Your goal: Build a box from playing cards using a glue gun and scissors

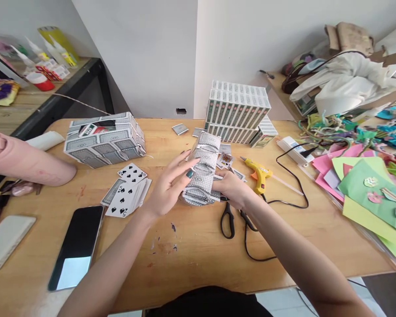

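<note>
Near the middle of the table is a box-like structure of grey-patterned playing cards [205, 165], with bent cards bulging along its side. The fingers of my left hand [166, 187] are stretched and spread against its left side; the thumb is hidden. My right hand [232, 187] grips its right lower edge, with the fingertips out of sight behind the cards. Black-handled scissors [228, 222] lie just below my right hand, partly covered by it. A yellow glue gun [260, 174] rests to the right. Loose cards [225, 160] lie behind the structure.
A larger card-covered box [105, 143] stands back left, near a loose card pile [127, 196]. A phone [77, 246] lies front left, beside a pink roll [29, 158]. Stacked card packs [237, 110] stand at the back. A black cord [305, 193] loops right, near coloured paper [366, 189].
</note>
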### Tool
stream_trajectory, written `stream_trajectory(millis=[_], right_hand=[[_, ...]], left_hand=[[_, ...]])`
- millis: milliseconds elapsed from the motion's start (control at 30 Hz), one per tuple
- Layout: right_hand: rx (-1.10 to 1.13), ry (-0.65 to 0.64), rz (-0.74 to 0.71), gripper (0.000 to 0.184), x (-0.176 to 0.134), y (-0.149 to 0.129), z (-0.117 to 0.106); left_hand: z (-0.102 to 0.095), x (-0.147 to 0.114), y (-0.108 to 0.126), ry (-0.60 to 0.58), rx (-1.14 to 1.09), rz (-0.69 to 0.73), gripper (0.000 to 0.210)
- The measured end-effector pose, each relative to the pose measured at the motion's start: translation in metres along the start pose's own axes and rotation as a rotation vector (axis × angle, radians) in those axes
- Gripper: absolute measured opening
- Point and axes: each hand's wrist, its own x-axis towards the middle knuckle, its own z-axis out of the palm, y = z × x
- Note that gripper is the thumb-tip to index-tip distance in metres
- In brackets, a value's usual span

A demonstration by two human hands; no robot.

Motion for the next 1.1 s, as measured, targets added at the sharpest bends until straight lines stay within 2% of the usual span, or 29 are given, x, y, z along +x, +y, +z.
stream_trajectory(millis=[100, 167, 233, 433, 633, 767, 833, 967, 1100], right_hand=[[-0.104, 0.013, -0.042, 0.01, 0.002, -0.005, 0.001], [-0.138, 0.021, -0.068, 0.008, 0.004, -0.01, 0.006], [-0.129, 0.034, -0.078, 0.008, 0.006, -0.015, 0.014], [-0.014, 0.008, 0.014, 0.01, 0.014, -0.023, 0.026], [0.004, -0.036, -0.083, 0.008, 0.021, -0.023, 0.024], [-0.004, -0.024, -0.089, 0.009, 0.022, -0.026, 0.026], [-0.021, -0.01, -0.1, 0.012, 0.023, -0.027, 0.028], [-0.082, 0.03, -0.124, 0.01, 0.026, -0.028, 0.032], [-0.13, 0.042, -0.132, 0.014, 0.029, -0.027, 0.036]], left_hand=[[-0.004, 0.0, 0.008, -0.095, 0.113, 0.147, 0.046], [-0.008, 0.002, 0.009, -0.143, 0.179, 0.191, 0.056], [-0.012, 0.004, 0.006, -0.135, 0.205, 0.204, 0.057], [-0.021, 0.011, -0.011, -0.11, 0.168, 0.249, 0.051], [-0.018, 0.017, -0.017, -0.056, 0.22, 0.329, 0.045], [-0.015, 0.017, -0.016, -0.005, 0.268, 0.372, 0.042], [-0.013, 0.014, -0.008, 0.044, 0.334, 0.342, 0.041], [-0.008, 0.007, 0.023, 0.167, 0.591, 0.133, 0.039], [-0.008, 0.009, 0.049, 0.135, 0.827, -0.035, 0.039]])
